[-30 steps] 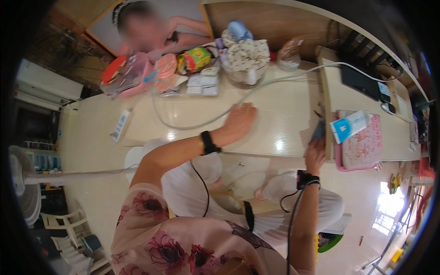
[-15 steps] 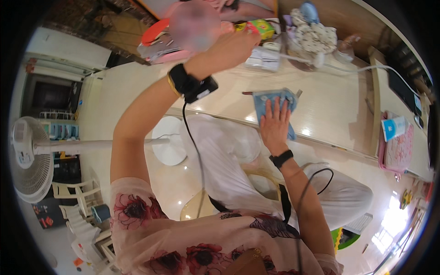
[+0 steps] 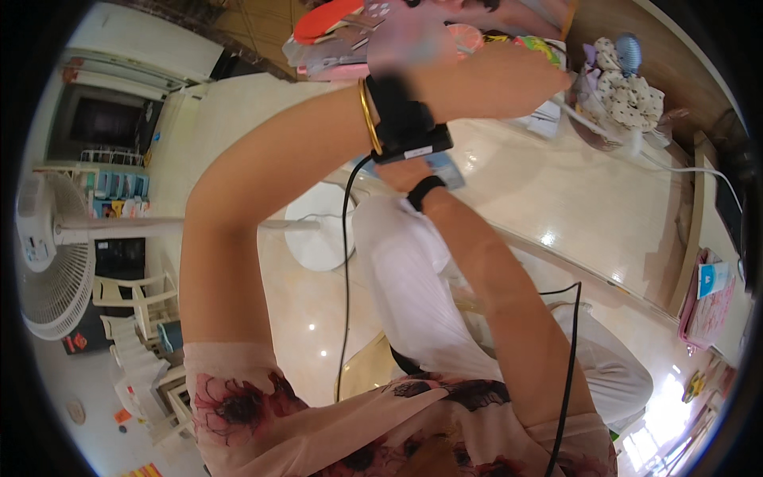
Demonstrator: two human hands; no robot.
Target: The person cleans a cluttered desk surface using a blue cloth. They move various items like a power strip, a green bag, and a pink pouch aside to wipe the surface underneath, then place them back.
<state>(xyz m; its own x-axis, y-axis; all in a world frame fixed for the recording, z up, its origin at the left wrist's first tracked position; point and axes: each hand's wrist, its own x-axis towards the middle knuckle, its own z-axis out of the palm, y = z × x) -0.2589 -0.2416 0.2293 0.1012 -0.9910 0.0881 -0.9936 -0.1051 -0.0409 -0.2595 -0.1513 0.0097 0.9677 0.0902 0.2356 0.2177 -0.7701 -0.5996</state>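
Note:
My left arm crosses over the pale tabletop [image 3: 517,187], with a gold bangle [image 3: 367,119] and a black strapped device [image 3: 405,119] at the wrist. My left hand [image 3: 509,78] is over the back of the table, close to a white box [image 3: 544,121]; its fingers are blurred, and whatever they may hold does not show. Beneath the left wrist, my right hand [image 3: 403,172] is at a flat blue cloth item [image 3: 449,172] near the table's front edge. The device hides the right fingers and most of the cloth item.
At the back are an orange-red item [image 3: 324,22] and polka-dot fabric [image 3: 632,99] beside a blue hairbrush [image 3: 628,52]. A white cable [image 3: 683,165] runs rightward. A pink pouch [image 3: 707,306] is at the right; a standing fan [image 3: 60,254] is at the left.
My view has shifted. My left hand has moved right along the back of the table. My right hand and the blue cloth item have moved left, beneath the left wrist.

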